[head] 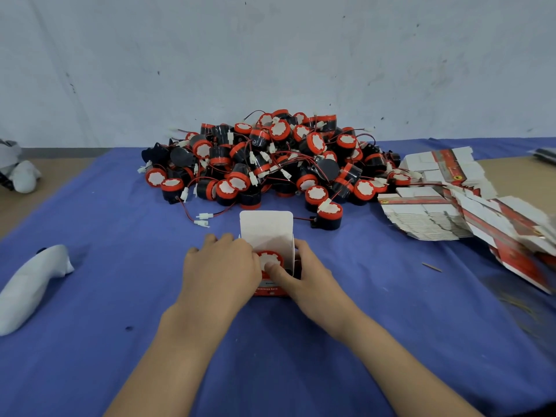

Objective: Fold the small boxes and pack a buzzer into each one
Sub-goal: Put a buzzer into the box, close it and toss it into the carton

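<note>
1. Beyond the fingers point(225, 239), a blue-clothed worktop point(120, 341) runs to a pale wall point(270, 55).
2. Further out lies the buzzer pile point(270, 164); flat boxes point(436, 212) fan out to the right.
3. Between both hands stands the small box point(269, 291), mouth up, with its flap point(266, 227) raised on the far side.
4. The left hand point(222, 266) curls round the box's left wall. The right hand point(307, 275) wraps the right wall, its thumb pressing the buzzer point(269, 258), which sits face-up in the mouth and likely needs seating straight down.

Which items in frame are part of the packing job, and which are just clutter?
Job: small box, buzzer inside it, buzzer pile, flat box stack, left hand, right hand.
Lying about: white cloth bundle, white object at far left, thin stick.
</note>
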The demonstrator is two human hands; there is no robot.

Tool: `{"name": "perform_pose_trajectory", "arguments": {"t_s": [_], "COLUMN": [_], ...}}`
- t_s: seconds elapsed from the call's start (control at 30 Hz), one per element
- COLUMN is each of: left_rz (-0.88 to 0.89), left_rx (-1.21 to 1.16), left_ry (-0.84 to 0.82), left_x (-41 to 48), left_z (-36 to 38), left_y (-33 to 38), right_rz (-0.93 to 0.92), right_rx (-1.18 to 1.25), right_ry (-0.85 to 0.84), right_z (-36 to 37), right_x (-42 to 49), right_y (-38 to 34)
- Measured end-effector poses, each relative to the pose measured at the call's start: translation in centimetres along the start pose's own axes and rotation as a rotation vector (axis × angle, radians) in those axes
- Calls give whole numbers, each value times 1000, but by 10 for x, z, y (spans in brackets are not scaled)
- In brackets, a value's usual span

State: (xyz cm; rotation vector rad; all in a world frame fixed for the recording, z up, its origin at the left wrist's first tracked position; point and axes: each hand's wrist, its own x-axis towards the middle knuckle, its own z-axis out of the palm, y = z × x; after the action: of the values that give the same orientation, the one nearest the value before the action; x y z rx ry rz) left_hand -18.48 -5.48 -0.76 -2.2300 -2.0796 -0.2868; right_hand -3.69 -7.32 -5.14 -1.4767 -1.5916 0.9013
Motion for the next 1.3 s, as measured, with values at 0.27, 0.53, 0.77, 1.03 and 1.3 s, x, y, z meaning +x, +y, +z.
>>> {"name": "perform_pose_trajectory", "arguments": {"t_s": [0.27, 0.53, 0.77, 1.03, 1.3], "left_rz": [93, 79, 37, 54, 15], "left_rx": [-87, -65, 97, 16, -827], "left_ry": [152, 224, 167, 137, 191], "left_x": [-6, -18, -18, -13, -21], "left_z": [12, 16, 16, 18, 25], "left_y": [-9, -17, -7, -10, -21], "right_rz": [8, 17, 1, -13, -31], "right_rx": [5, 20, 5, -16, 68], "right_ry": [13, 7, 2, -6, -52], "right_z": [1, 0, 1, -1, -8], "right_x": [1, 3, 2, 4, 5], "right_y": [1, 2, 3, 4, 6]}}
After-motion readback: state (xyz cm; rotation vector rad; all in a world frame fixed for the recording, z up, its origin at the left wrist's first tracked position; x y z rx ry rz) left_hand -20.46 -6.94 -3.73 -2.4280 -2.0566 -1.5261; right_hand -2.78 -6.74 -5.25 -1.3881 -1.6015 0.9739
